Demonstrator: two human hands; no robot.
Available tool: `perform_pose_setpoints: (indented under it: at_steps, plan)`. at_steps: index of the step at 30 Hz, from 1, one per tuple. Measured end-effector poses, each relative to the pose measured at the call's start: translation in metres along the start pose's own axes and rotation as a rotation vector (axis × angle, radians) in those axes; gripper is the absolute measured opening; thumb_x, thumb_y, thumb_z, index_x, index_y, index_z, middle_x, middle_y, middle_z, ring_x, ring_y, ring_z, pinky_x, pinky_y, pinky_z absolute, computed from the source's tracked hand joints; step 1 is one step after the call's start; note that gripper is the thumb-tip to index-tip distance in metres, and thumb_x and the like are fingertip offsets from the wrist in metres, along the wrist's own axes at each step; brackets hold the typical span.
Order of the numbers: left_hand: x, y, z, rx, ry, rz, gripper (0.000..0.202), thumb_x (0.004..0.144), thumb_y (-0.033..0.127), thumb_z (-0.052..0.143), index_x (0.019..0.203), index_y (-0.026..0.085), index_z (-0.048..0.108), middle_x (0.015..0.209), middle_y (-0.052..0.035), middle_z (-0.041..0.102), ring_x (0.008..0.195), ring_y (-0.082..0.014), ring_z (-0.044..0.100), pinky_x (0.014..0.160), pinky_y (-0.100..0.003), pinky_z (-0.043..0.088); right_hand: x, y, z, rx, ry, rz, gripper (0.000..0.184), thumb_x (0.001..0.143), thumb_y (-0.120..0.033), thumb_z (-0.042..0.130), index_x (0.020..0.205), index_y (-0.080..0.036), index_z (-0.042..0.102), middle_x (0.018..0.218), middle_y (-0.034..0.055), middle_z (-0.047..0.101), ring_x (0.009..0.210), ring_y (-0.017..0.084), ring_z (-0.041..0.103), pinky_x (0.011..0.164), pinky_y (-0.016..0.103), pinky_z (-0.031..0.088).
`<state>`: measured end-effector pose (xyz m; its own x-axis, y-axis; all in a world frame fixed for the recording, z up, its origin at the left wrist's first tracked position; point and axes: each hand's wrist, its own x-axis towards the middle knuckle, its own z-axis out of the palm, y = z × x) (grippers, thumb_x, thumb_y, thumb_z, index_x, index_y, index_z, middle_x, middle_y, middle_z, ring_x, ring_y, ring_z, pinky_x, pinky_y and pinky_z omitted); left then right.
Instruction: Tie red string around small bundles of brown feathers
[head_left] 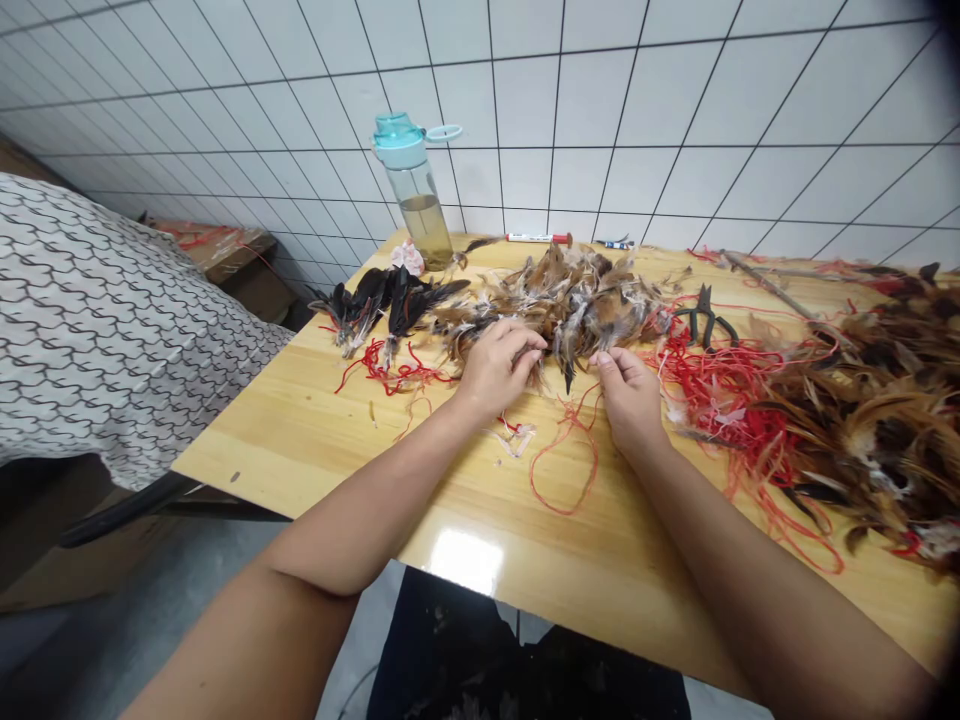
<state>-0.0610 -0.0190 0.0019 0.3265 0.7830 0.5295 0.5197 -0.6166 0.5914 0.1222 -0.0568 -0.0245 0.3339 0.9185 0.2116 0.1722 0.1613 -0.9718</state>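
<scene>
My left hand rests on the wooden table, its fingers curled into the near edge of a pile of brown feathers. My right hand lies close beside it with the fingers pinched together at a dark feather tip and a loose red thread. What the right fingers hold is too small to make out. A bunch of black feathers lies to the left of my left hand.
A clear bottle with a teal lid stands at the table's back. Pliers lie on tangled red thread at right, beside a big feather heap. A red marker lies by the wall. A person's patterned sleeve is at left.
</scene>
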Motion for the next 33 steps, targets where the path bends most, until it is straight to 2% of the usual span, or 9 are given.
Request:
perform_pose_setpoints:
  at_steps: [7, 11, 14, 16, 18, 21, 24, 27, 33]
  plan:
    - [0.003, -0.016, -0.007, 0.265, 0.031, 0.098, 0.021, 0.089, 0.014, 0.049, 0.095, 0.021, 0.068, 0.095, -0.0063, 0.063, 0.096, -0.0196, 0.054, 0.085, -0.035, 0.044, -0.003, 0.003, 0.002, -0.063, -0.03, -0.054, 0.024, 0.083, -0.042, 0.053, 0.076, -0.021, 0.061, 0.069, 0.0004, 0.055, 0.074, 0.017, 0.05, 0.068, 0.029, 0.04]
    - [0.013, -0.006, -0.007, 0.34, 0.009, 0.222, 0.026, 0.092, 0.017, 0.044, 0.098, 0.022, 0.068, 0.096, -0.0072, 0.061, 0.095, -0.0204, 0.051, 0.085, -0.035, 0.042, 0.001, 0.007, 0.002, -0.029, 0.002, -0.049, 0.026, 0.083, -0.044, 0.052, 0.076, -0.021, 0.059, 0.072, 0.0014, 0.059, 0.074, 0.017, 0.052, 0.071, 0.03, 0.041]
    - [0.029, 0.007, -0.004, 0.382, 0.0, 0.29, 0.029, 0.094, 0.019, 0.04, 0.099, 0.022, 0.068, 0.098, -0.008, 0.059, 0.095, -0.0217, 0.049, 0.085, -0.035, 0.04, 0.003, 0.007, 0.001, -0.004, 0.009, -0.04, 0.025, 0.082, -0.044, 0.053, 0.075, -0.02, 0.059, 0.072, 0.0017, 0.06, 0.072, 0.017, 0.052, 0.071, 0.03, 0.042]
    - [0.043, 0.012, 0.001, 0.389, -0.04, 0.316, 0.031, 0.094, 0.019, 0.038, 0.099, 0.022, 0.069, 0.099, -0.0081, 0.058, 0.097, -0.023, 0.047, 0.086, -0.036, 0.039, 0.003, 0.006, 0.001, -0.003, -0.007, -0.043, 0.025, 0.082, -0.043, 0.053, 0.075, -0.02, 0.058, 0.07, 0.0012, 0.059, 0.071, 0.017, 0.052, 0.07, 0.03, 0.042]
    - [0.057, 0.013, 0.008, 0.394, -0.131, 0.346, 0.03, 0.094, 0.019, 0.039, 0.096, 0.023, 0.069, 0.098, -0.008, 0.057, 0.099, -0.0239, 0.047, 0.086, -0.037, 0.038, 0.002, 0.006, 0.0, 0.003, -0.012, -0.046, 0.024, 0.082, -0.043, 0.052, 0.074, -0.02, 0.058, 0.07, 0.0008, 0.058, 0.07, 0.016, 0.051, 0.07, 0.03, 0.041]
    - [0.074, 0.006, 0.019, 0.433, -0.287, 0.398, 0.021, 0.091, 0.021, 0.047, 0.091, 0.021, 0.069, 0.096, -0.0085, 0.056, 0.099, -0.0246, 0.048, 0.085, -0.037, 0.037, 0.002, 0.005, 0.0, 0.009, 0.0, -0.05, 0.025, 0.083, -0.043, 0.051, 0.075, -0.02, 0.058, 0.068, 0.0003, 0.057, 0.069, 0.016, 0.05, 0.069, 0.029, 0.041]
    - [0.081, -0.005, 0.025, 0.47, -0.361, 0.44, 0.015, 0.089, 0.021, 0.052, 0.086, 0.019, 0.067, 0.095, -0.0098, 0.057, 0.1, -0.0256, 0.048, 0.084, -0.037, 0.037, 0.002, 0.006, 0.0, 0.011, 0.005, -0.053, 0.025, 0.083, -0.043, 0.051, 0.075, -0.02, 0.058, 0.068, 0.0004, 0.056, 0.068, 0.016, 0.049, 0.068, 0.03, 0.04]
    - [0.08, -0.013, 0.022, 0.442, -0.323, 0.429, 0.017, 0.089, 0.021, 0.051, 0.082, 0.019, 0.066, 0.095, -0.0098, 0.057, 0.099, -0.0252, 0.048, 0.084, -0.037, 0.038, 0.001, 0.006, 0.0, 0.017, 0.001, -0.039, 0.026, 0.083, -0.044, 0.051, 0.075, -0.021, 0.058, 0.069, 0.0008, 0.058, 0.069, 0.017, 0.05, 0.068, 0.03, 0.04]
    - [0.059, -0.006, -0.002, 0.228, -0.035, 0.225, 0.014, 0.086, 0.018, 0.052, 0.084, 0.018, 0.067, 0.091, -0.0064, 0.06, 0.091, -0.0203, 0.052, 0.083, -0.034, 0.041, 0.0, 0.004, 0.0, -0.006, 0.007, -0.031, 0.025, 0.084, -0.041, 0.05, 0.075, -0.02, 0.058, 0.067, -0.0002, 0.056, 0.067, 0.016, 0.048, 0.066, 0.029, 0.038]
